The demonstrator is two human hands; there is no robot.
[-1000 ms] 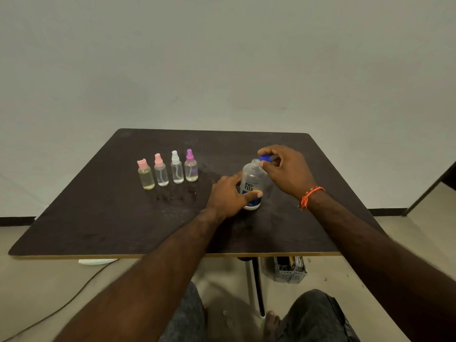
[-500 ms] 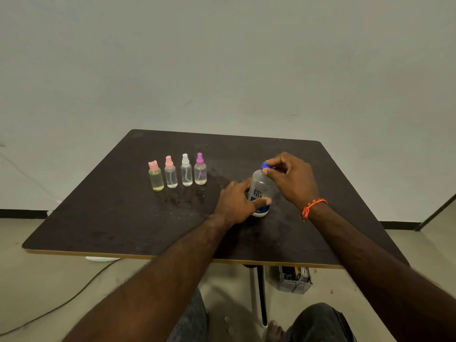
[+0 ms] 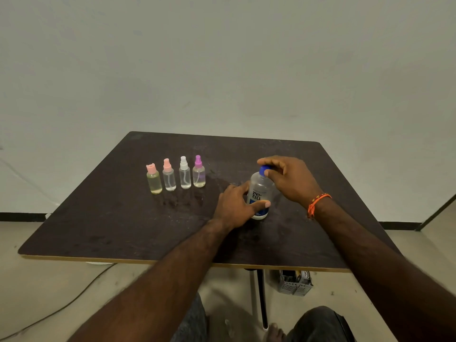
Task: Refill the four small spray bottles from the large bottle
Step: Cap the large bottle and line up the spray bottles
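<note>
Left hand (image 3: 233, 208) gripping large bottle (image 3: 259, 193) body, right hand (image 3: 290, 180) pinching blue cap (image 3: 264, 169)

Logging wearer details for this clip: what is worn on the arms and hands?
Both forearms are bare, with no sleeves or gloves showing. The right hand has an orange braided cord bracelet at its wrist. The left hand shows no jewellery.

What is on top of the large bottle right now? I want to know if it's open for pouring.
A blue cap sits on the large bottle, pinched by the right hand. The fingers cover its far side, so whether it is screwed tight cannot be seen. The left hand holds the body.
</note>
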